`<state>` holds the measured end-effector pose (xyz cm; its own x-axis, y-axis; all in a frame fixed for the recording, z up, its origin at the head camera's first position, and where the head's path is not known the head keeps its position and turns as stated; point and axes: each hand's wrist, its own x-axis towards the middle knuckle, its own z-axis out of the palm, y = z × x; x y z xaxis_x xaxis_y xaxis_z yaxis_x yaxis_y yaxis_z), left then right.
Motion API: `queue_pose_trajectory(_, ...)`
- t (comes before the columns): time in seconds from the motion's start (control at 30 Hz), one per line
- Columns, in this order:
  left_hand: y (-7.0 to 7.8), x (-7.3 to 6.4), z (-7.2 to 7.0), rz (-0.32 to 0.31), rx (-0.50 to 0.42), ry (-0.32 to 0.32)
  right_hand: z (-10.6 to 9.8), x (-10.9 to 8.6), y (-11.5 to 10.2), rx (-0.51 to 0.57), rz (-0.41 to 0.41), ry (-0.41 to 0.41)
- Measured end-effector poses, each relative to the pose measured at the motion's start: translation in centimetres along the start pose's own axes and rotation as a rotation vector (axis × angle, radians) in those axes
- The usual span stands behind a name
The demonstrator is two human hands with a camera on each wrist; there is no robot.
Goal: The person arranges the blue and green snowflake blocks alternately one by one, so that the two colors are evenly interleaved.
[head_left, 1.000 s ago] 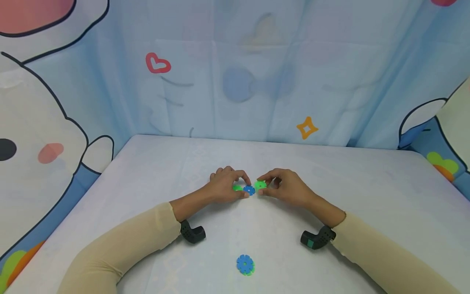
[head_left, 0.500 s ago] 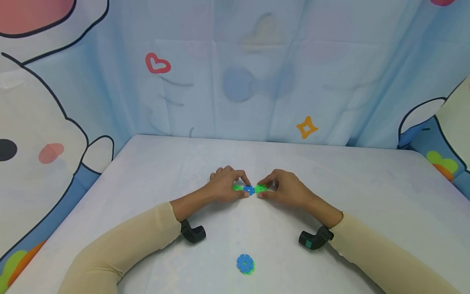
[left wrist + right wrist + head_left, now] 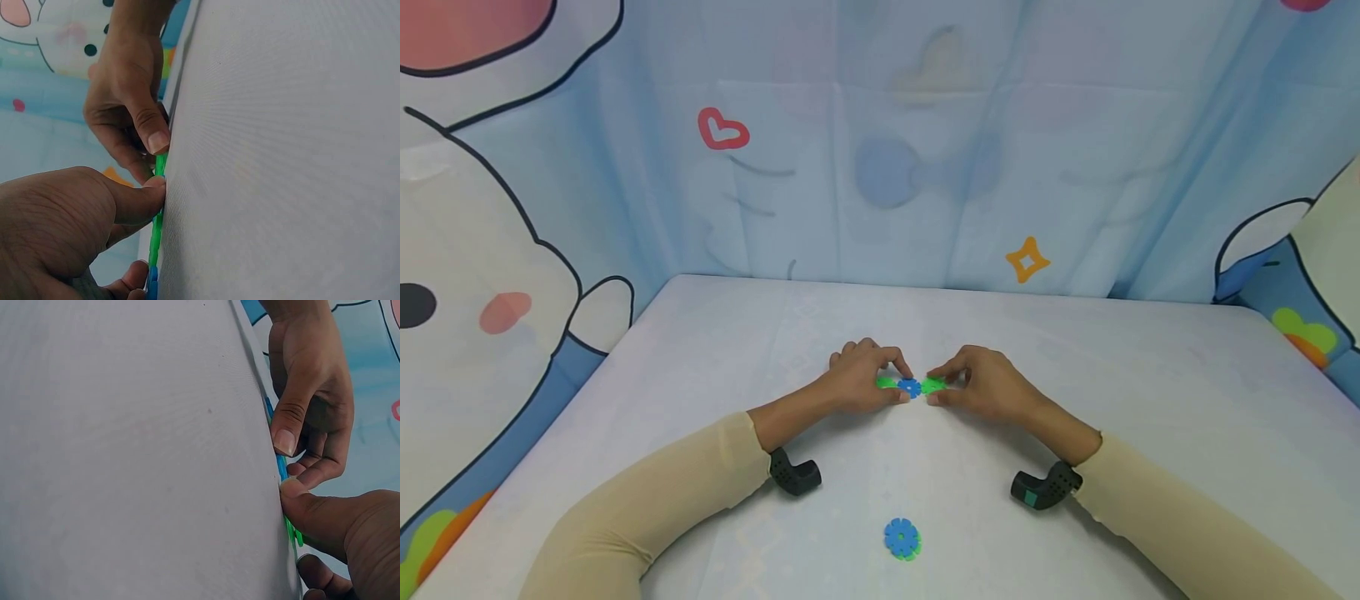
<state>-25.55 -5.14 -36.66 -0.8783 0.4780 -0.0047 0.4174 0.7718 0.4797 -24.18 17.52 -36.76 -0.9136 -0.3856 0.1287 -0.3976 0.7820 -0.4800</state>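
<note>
My left hand (image 3: 867, 380) pinches a blue notched plastic disc (image 3: 909, 388) between thumb and index finger, low over the table. A green disc (image 3: 885, 382) adjoins its left side, partly hidden by that hand. From the other side, my right hand (image 3: 987, 383) pinches another green disc (image 3: 933, 385) by its edges, against the blue one's right rim. Seen edge-on in the left wrist view, green discs (image 3: 155, 240) and a blue disc (image 3: 152, 284) form a row. In the right wrist view, the blue disc (image 3: 282, 466) shows between both thumbs. Whether the slots interlock I cannot tell.
A blue disc (image 3: 901, 538) lies over a green one (image 3: 914, 556) near the front of the white table (image 3: 775, 550). Behind the table hangs a printed blue curtain (image 3: 880, 225). Each wrist carries a black camera mount (image 3: 795, 473).
My right hand has brought its green disc slightly left and down, against the blue disc, and the disc looks flatter or tilted. My left hand has stayed in place.
</note>
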Motion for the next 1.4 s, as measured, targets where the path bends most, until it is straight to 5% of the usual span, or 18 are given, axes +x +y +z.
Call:
queue_pose_trajectory(1.13, 0.2, 0.0, 0.1, -0.009, 0.007, -0.020, -0.3, -0.6, -0.3, 0.071, 0.014, 0.013)
queue_pose_trajectory(1.4, 0.5, 0.2, 0.1, 0.002, 0.015, -0.030, -0.2, -3.8, -3.4, 0.135, -0.124, -0.047)
